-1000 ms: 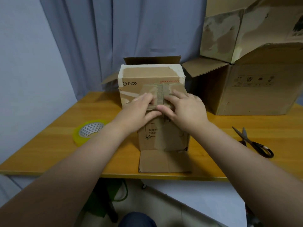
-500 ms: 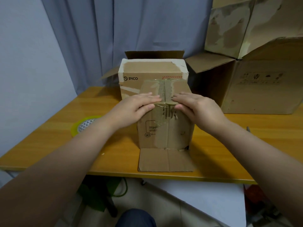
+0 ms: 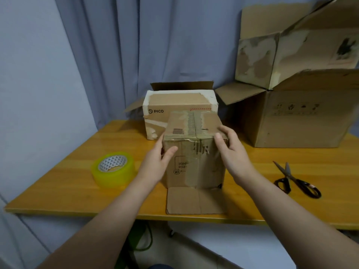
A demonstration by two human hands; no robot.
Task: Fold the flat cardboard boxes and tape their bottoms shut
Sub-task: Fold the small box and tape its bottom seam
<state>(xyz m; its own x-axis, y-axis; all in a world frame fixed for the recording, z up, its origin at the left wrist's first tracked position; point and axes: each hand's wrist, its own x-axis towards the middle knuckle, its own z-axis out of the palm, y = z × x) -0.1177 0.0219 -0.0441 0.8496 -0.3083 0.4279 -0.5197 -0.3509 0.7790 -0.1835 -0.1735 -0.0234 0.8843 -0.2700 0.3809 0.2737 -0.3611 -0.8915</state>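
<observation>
A small brown cardboard box [image 3: 196,162] stands upside down on the wooden table [image 3: 64,181], its taped bottom flaps facing up and one loose flap lying flat toward me. My left hand [image 3: 157,162] holds the box's left front corner, thumb on the front face. My right hand [image 3: 231,150] grips the upper right edge, fingers over the top and thumb on the front. A roll of yellow tape [image 3: 113,168] lies on the table to the left of the box.
Black-handled scissors [image 3: 295,180] lie at the right. Behind the small box stands a PICO box [image 3: 174,105] with open flaps. A large open box [image 3: 297,117] with another box [image 3: 291,47] on it fills the back right. A curtain hangs behind.
Both hands have moved apart from the taped centre seam on top to the box's left and right sides. The view has tilted, so the tape roll and scissors show fully.
</observation>
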